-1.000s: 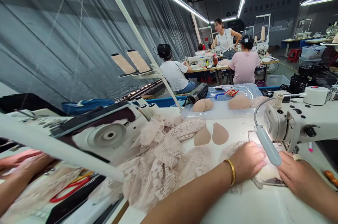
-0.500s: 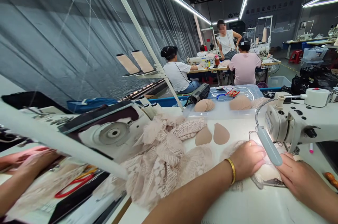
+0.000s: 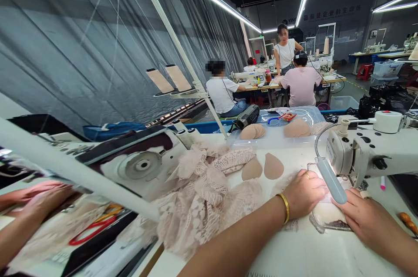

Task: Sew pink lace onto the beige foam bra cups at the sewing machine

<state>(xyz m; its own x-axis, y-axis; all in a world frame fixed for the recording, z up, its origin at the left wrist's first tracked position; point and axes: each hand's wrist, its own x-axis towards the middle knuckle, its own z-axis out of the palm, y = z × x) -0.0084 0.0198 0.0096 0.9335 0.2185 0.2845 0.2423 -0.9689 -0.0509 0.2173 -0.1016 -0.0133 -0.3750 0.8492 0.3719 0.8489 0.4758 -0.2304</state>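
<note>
My left hand [image 3: 303, 192], with a gold bangle and a ring, lies with its fingers curled and pressed on a pale lace piece [image 3: 326, 215] beside the needle of a white sewing machine [image 3: 369, 150]. On the other side of the piece rests my right hand [image 3: 362, 218], fingers pressing it flat on the white table [image 3: 294, 251]. The machine's lamp [image 3: 329, 179] hangs over both hands. Two beige teardrop pads [image 3: 263, 168] lie just beyond my left hand.
A heap of beige lace [image 3: 202, 198] fills the table's middle. Behind it stands a clear tray [image 3: 281, 137] with more pads. At the left another person's hands [image 3: 35, 203] work at a second machine [image 3: 137, 163], red scissors [image 3: 91, 231] nearby. Several people sit farther back.
The view has tilted slightly, so everything sits a little differently in the picture. My hands have stayed on the lace piece under the machine.
</note>
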